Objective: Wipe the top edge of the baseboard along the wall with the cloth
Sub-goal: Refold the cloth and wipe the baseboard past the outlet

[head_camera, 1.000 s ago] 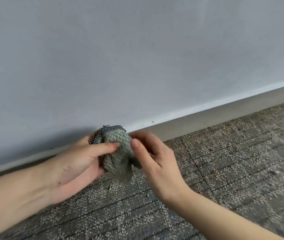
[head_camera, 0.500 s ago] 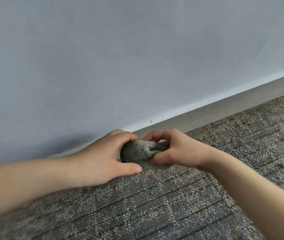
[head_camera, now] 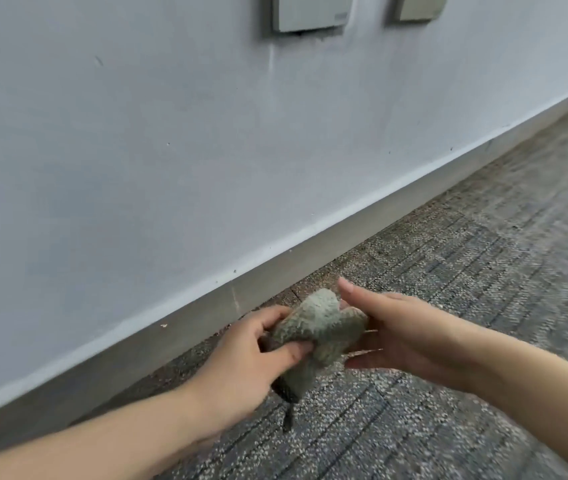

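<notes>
Left hand (head_camera: 241, 355) grips cloth (head_camera: 317, 327), fingers curled round it. Right hand (head_camera: 396, 334) at its 3 o'clock, fingers straight, props it, likely folding a pad. Baseboard (head_camera: 171, 344) at 10 o'clock, untouched.

2 hands (head_camera: 241, 358) (head_camera: 403, 337), 1 cloth (head_camera: 320, 327), 1 baseboard (head_camera: 178, 341), 2 wall plates (head_camera: 312, 12) (head_camera: 421, 6)

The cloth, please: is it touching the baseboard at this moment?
Apart. The head view shows the cloth held in the left hand, with a strip of carpet visible between it and the baseboard.
</notes>
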